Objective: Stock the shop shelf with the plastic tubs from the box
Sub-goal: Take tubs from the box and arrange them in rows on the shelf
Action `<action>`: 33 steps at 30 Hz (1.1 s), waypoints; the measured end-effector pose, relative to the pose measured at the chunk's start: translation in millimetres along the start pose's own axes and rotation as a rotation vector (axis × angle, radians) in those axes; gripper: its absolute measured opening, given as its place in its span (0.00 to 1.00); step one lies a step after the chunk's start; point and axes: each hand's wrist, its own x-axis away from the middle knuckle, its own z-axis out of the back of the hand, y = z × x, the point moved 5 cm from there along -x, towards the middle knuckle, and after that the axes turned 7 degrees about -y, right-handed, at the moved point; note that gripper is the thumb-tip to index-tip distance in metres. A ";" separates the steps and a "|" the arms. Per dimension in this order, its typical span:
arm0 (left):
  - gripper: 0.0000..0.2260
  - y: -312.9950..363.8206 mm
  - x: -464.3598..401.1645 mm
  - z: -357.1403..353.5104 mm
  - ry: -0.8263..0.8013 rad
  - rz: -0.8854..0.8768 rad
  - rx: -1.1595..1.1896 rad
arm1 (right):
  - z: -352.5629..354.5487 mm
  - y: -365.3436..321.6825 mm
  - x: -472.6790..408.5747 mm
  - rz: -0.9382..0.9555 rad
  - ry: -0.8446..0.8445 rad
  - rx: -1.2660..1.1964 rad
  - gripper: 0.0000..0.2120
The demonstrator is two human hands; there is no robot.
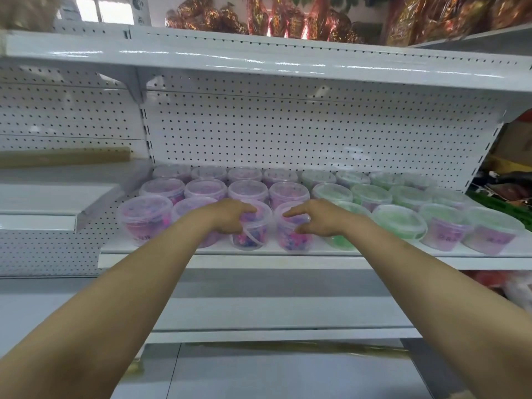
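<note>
Nearest to us, our two bare forearms reach up and forward toward the white shelf (288,250). Our left hand (230,216) wraps over the lid of a clear tub of pink and blue beads (253,230) at the shelf's front edge, fingers curled on the lid and thumb down its side, so it is gripping that tub; the tub's thin handle hangs loose in front. Our right hand (315,218) clasps the neighbouring tub (292,231), fingers stretched across the lid, thumb against the wall. The two tubs stand upright, just beside each other (whether they touch we cannot tell). To their left stand more purple-lidded tubs (145,216), to their right green-lidded tubs (398,221), each group three rows deep back to the perforated back panel (288,133). Above runs an upper shelf (259,60) bearing shiny red and gold packages (259,15).
</note>
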 end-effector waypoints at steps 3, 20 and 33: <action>0.30 -4.2 -2.2 0.0 0.043 0.001 0.026 | 1.4 2.8 4.1 -0.021 0.014 -0.030 0.26; 0.27 -5.4 -6.3 -2.8 0.248 0.038 0.138 | 2.2 6.0 11.3 -0.120 0.095 -0.011 0.26; 0.34 0.1 -2.8 -9.9 0.417 0.125 0.009 | -5.3 4.3 7.1 -0.148 0.122 0.003 0.24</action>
